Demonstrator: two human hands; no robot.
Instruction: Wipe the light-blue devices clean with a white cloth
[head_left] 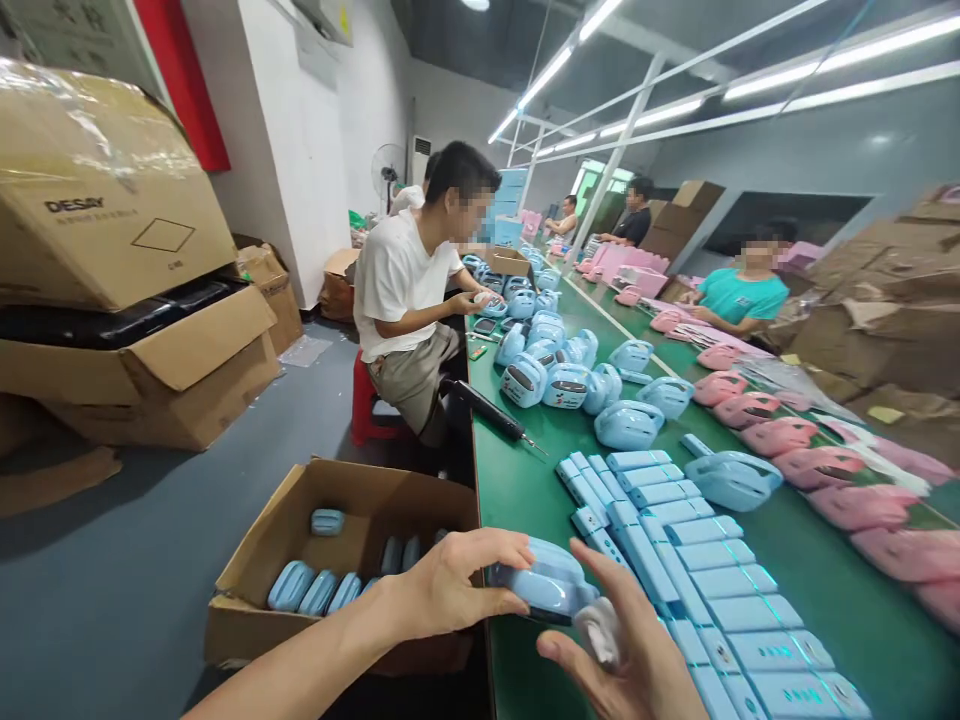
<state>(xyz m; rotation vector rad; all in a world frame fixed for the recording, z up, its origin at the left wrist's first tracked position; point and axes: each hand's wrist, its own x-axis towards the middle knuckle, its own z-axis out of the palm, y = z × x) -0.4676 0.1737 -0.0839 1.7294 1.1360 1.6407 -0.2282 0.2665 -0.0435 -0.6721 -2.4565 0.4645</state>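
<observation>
Bright, even light pours from the long ceiling tubes (787,75), and the green bench (525,500) carries only soft, faint shadows. Glare streaks the plastic-wrapped carton (97,180) at left, the wide lens bends lines at the edges, and the right hand (630,650) blurs slightly up close.

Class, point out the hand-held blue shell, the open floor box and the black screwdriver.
blue shell (547,580): head view, its glossy top.
open floor box (247,632): head view, front wall.
black screwdriver (484,408): head view, mid handle.
</observation>
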